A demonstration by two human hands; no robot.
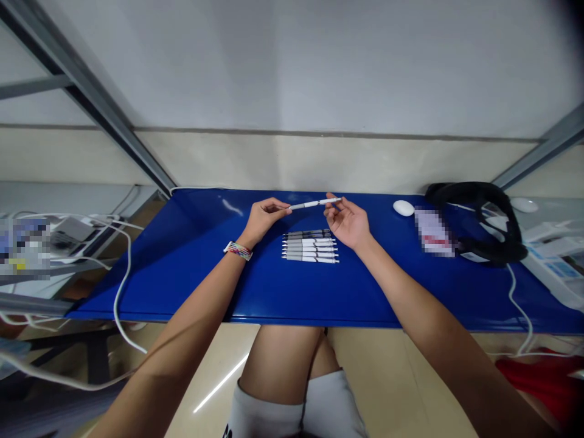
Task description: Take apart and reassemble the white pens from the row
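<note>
A white and grey pen [314, 204] is held level above the blue table [191, 267], one end in each hand. My left hand [264, 218] pinches the pen's left end, and a coloured band sits on that wrist. My right hand [347, 220] holds the right end with its fingertips, palm turned up. Just below the hands, a neat row of several pens [310, 246] lies side by side on the table.
A white mouse [404, 208] and a black headset with strap [479, 219] lie at the right, next to a blurred card [433, 232]. White cables [121, 274] hang off the left edge. Metal frame bars run up both sides. My knees are under the table's front edge.
</note>
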